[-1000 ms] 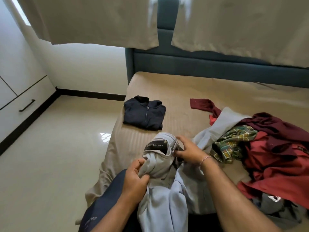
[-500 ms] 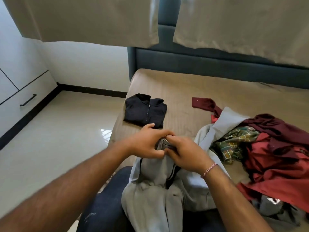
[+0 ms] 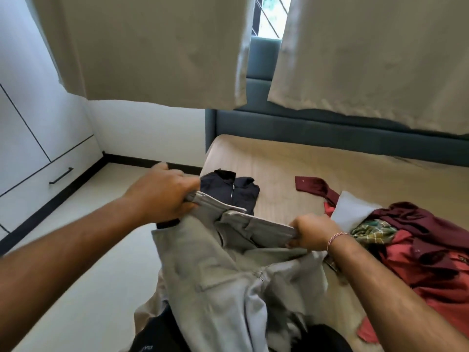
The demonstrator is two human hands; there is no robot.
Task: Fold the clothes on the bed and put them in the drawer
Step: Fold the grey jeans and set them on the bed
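Observation:
Pale grey jeans (image 3: 223,270) hang over the near edge of the bed (image 3: 291,163), their waistband stretched between my hands. My left hand (image 3: 162,196) grips the waistband's left end above the floor beside the bed. My right hand (image 3: 312,231) grips its right end over the mattress. A folded dark navy zip jacket (image 3: 241,189) lies on the bed just behind the waistband. A heap of unfolded clothes (image 3: 418,250), maroon, red and green plaid, covers the bed's right side. The drawer (image 3: 48,184) with a black handle sits in the white wardrobe at left.
Beige curtains (image 3: 152,52) hang low over the teal headboard (image 3: 330,128). A glossy cream floor (image 3: 88,250) runs between the bed and the wardrobe. My dark-trousered knees (image 3: 152,341) show at the bottom edge.
My hands, together at the middle of the waistband before, have moved apart and up, pulling the waistband taut. The view has tilted up.

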